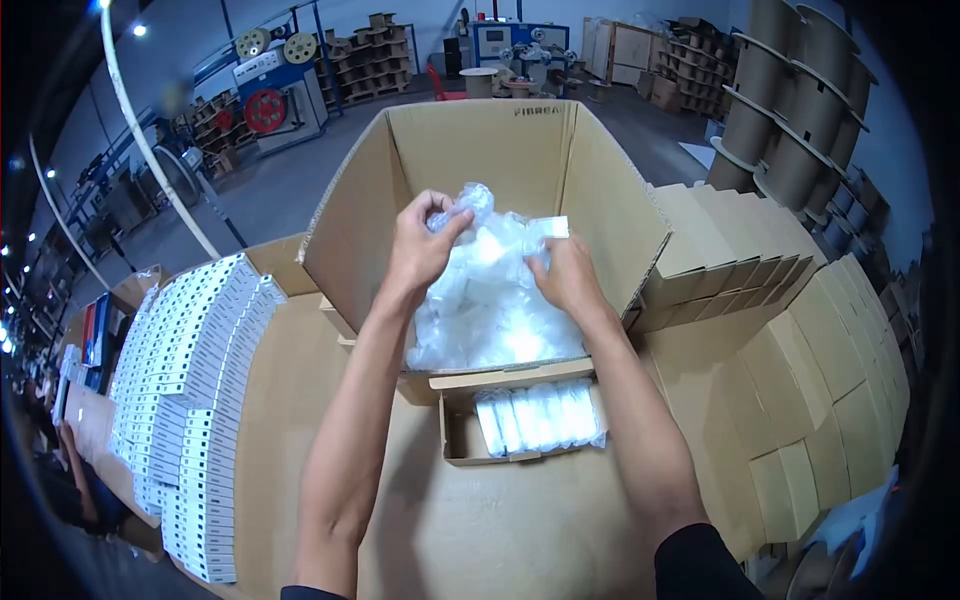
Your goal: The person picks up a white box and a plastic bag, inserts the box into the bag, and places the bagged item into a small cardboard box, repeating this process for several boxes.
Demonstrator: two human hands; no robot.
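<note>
Over the large open cardboard box (480, 150), my left hand (428, 235) pinches a piece of clear plastic wrapping (478, 200). My right hand (566, 268) is closed on a small white item (548, 228) at the right of the plastic; its fingertips are partly hidden. Clear plastic bags (490, 310) fill the lower part of the large box. Just in front of it, a small open carton (462, 432) holds a row of several plastic-wrapped white items (540, 418), with a gap at its left end.
Tall stacks of white units (185, 370) stand at the left of the cardboard-covered table (480, 530). Folded cartons (730, 240) and more cardboard (840, 370) lie at the right. Machines (280, 85) and large spools (790, 110) are behind. A person's arm (75, 465) shows at far left.
</note>
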